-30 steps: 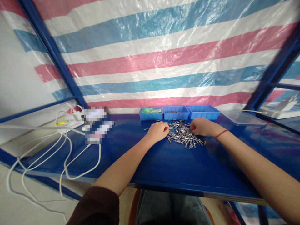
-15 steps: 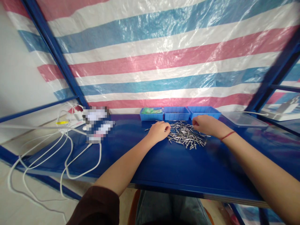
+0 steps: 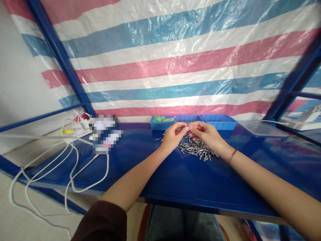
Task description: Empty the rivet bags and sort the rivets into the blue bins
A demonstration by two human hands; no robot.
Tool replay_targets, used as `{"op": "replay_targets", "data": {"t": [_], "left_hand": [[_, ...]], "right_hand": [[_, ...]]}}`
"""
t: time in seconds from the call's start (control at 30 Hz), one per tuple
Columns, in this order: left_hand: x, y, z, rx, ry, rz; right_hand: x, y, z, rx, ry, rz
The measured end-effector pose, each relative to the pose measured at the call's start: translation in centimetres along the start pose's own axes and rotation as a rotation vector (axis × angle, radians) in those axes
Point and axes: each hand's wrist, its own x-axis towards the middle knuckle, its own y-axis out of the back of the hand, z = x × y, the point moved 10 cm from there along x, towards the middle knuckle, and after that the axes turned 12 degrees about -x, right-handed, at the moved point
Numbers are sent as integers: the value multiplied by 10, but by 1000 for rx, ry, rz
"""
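Note:
A pile of silver blind rivets [image 3: 202, 153] lies on the blue table [image 3: 180, 184]. Just above its far side, my left hand [image 3: 172, 135] and my right hand [image 3: 208, 135] meet, fingertips touching. Thumb and fingers of each are closed in a pinch. Whatever sits between the fingertips is too small and too covered to make out. Part of the pile is hidden beneath my hands and right wrist, which wears a thin red string.
Behind the pile stand three blue bins: a left bin [image 3: 162, 126] with a green packet [image 3: 162, 119], a middle bin [image 3: 188, 118], and a right bin [image 3: 225, 126]. A clear plastic lid [image 3: 263, 129] lies at right. White cables [image 3: 75, 180] hang over the left edge.
My right hand has moved left from the right side of the pile to meet my left hand. My left hand has turned, bringing its fingertips toward the right ones.

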Motion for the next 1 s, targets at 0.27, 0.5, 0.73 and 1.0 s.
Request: {"op": "replay_targets", "data": {"t": [0.27, 0.5, 0.73, 1.0], "left_hand": [[-2, 4, 16, 5, -77, 50], [-3, 6, 15, 49, -72, 64], [-3, 6, 22, 81, -117, 51], [1, 6, 6, -92, -58, 65]], "right_hand": [[-6, -15, 10, 226, -150, -66], [-9, -23, 11, 347, -208, -137], [-10, -24, 12, 351, -226, -139], [-5, 2, -5, 204, -6, 95]]}}
